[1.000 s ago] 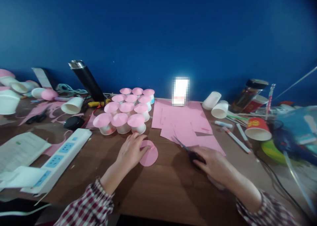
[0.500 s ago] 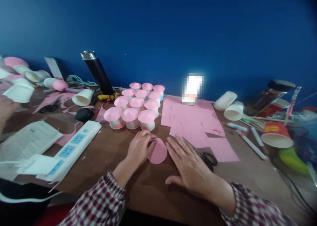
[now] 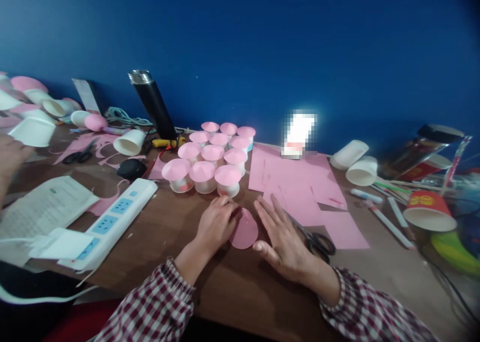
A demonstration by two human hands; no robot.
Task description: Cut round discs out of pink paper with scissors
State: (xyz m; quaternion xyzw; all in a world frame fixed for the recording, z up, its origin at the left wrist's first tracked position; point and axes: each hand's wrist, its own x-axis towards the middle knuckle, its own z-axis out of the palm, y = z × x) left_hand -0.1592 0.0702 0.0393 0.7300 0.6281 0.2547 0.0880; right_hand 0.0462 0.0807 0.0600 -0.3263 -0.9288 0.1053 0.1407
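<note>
Low over the brown table, my left hand (image 3: pixel 220 221) pinches the upper left edge of a pink paper circle (image 3: pixel 244 230). Just right of the circle, my right hand (image 3: pixel 283 234) is spread with its fingers pointing forward; whether it touches the paper I cannot tell. Behind my left hand stand several paper cups with shallow pink paper cones on top (image 3: pixel 212 154), in close rows. Black-handled scissors (image 3: pixel 320 244) lie beside and partly behind my right hand. Pink paper sheets (image 3: pixel 300 187) spread out beyond it.
A white power strip (image 3: pixel 112 219) lies at left, near a black thermos (image 3: pixel 153 104) and another pair of scissors (image 3: pixel 78 154). White paper cups (image 3: pixel 349 154), markers (image 3: pixel 390 225) and a red cup (image 3: pixel 427 209) are at right. Another person's hand (image 3: pixel 11 164) shows at the left edge.
My right hand has tilted up, its thumb now closer to the paper circle. My left hand keeps its pinch on the circle. The whole view has shifted slightly.
</note>
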